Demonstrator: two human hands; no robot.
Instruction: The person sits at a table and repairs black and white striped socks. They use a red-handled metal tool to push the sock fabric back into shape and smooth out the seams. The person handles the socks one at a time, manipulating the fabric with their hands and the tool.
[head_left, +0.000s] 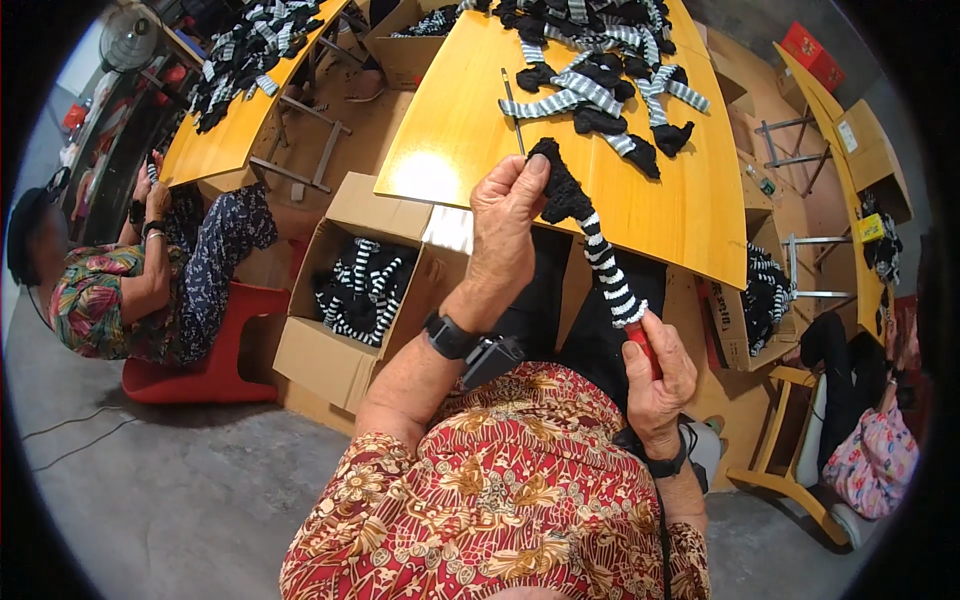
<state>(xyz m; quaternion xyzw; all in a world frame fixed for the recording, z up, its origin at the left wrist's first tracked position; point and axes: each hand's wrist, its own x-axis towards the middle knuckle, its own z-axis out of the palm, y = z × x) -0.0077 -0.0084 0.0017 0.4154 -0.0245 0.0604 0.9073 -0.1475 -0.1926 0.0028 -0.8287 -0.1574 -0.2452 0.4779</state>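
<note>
Between my hands stretches a knitted sock, with a fuzzy black end and a black-and-white striped leg. My left hand pinches the black end between thumb and fingers, near the table's front edge. Lower and to the right, my right hand is closed round a red handle. That handle meets the white-edged cuff of the striped leg; whatever part lies inside the sock is hidden. Beyond my hands, a pile of grey-and-white striped socks with black ends covers the far part of the table.
The yellow table has a thin dark rod on it. Cardboard boxes of striped socks stand at left and right. A person sits at left on a red chair; another person is at right near a wooden chair.
</note>
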